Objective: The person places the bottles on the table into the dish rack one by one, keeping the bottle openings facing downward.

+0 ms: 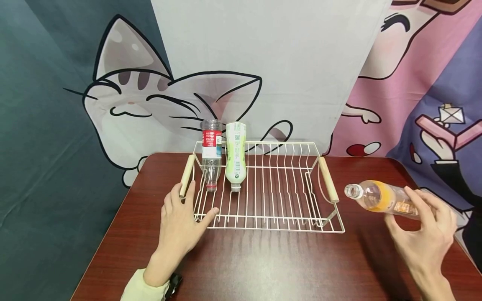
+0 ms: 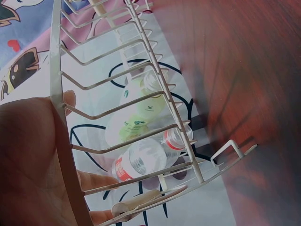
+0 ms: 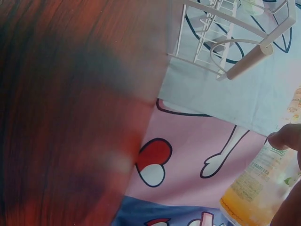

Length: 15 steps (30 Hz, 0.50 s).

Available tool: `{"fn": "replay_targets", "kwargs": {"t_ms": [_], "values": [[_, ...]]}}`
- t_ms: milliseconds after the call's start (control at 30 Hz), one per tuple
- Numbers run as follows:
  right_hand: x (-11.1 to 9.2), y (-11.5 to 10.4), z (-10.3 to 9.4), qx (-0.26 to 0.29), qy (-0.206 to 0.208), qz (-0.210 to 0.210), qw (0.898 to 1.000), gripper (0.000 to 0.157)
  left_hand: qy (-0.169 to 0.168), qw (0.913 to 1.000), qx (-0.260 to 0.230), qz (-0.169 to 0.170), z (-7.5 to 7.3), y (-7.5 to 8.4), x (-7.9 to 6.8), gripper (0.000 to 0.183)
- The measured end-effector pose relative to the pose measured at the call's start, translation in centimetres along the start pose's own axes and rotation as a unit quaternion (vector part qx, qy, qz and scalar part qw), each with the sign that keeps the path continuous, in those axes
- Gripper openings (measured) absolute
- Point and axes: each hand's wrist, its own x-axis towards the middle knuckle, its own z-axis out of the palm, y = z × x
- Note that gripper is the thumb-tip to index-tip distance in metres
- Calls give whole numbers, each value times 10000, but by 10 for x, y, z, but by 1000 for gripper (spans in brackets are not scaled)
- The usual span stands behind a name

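Note:
My right hand (image 1: pixel 429 234) holds a clear plastic bottle with an orange label (image 1: pixel 382 197) to the right of the rack, its capless mouth pointing left. In the right wrist view, fingers and thumb lie around this bottle (image 3: pixel 256 181). A white wire dish rack (image 1: pixel 275 216) with wooden handles stands on the table. My left hand (image 1: pixel 180 225) rests at its front left corner, fingers spread and fairly straight beside the left handle (image 1: pixel 187 175). Inside the rack, a clear bottle with a red and white label (image 1: pixel 212 146) and a light green bottle (image 1: pixel 236 154) lean neck-down, side by side.
The dark red wooden table (image 1: pixel 271 267) carries the rack near its back edge. A cartoon-printed cloth (image 1: pixel 282 62) hangs directly behind it. The right wooden handle (image 1: pixel 329 179) lies between the rack's wires and the held bottle.

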Motion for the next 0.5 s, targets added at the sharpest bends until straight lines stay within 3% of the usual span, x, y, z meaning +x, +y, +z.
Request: {"fn": "replay_targets", "kwargs": {"t_ms": [267,500], "values": [[0,-4,-4,-124,39,-342,9993,66,43,10000,38,46,-1,0,1,106],[3,-22,0,-91,161,-916,9956,54,104,9999,-97,41,-2,2,0,107]]}}
